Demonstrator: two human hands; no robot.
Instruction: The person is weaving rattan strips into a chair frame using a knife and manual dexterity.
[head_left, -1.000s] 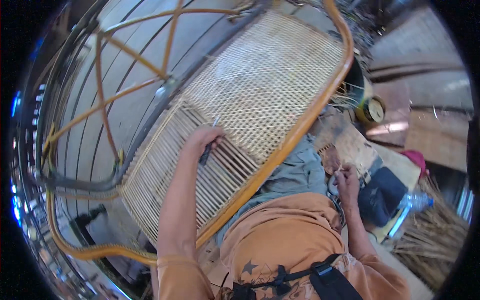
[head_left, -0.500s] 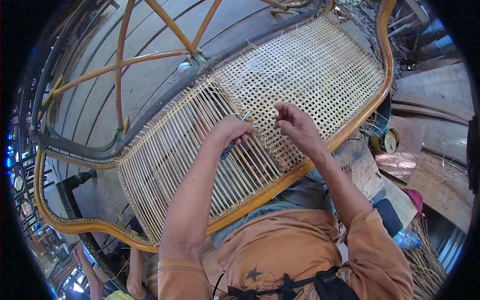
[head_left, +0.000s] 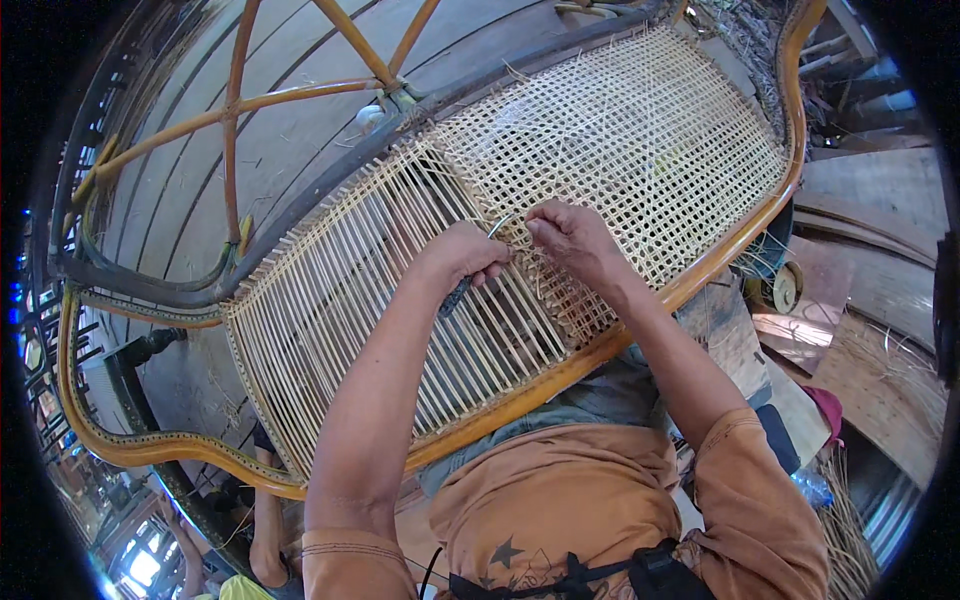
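Note:
A cane panel in a curved, orange-brown rattan frame (head_left: 690,283) slants across in front of me. Its right part is finished open-hole cane weave (head_left: 610,130); parallel cane strands (head_left: 320,320) fill the left part. My left hand (head_left: 462,262) is closed round a hooked awl (head_left: 455,298), its dark handle below the fist and its curved metal tip out above the thumb. Just right of that tip, over the edge of the weave, my right hand (head_left: 577,242) is closed in a pinch. What its fingertips hold is too small to make out.
A dark rail (head_left: 290,250) and crossed rattan poles (head_left: 235,105) stand beyond the panel. On the right lie wooden boards (head_left: 880,370), a can (head_left: 787,288) and a bundle of cane strips (head_left: 850,520). Another person's arm (head_left: 268,535) shows at lower left.
My right hand has moved left, close to the awl's tip, and its fingers have drawn together. My left hand keeps its hold on the awl. The view has shifted slightly.

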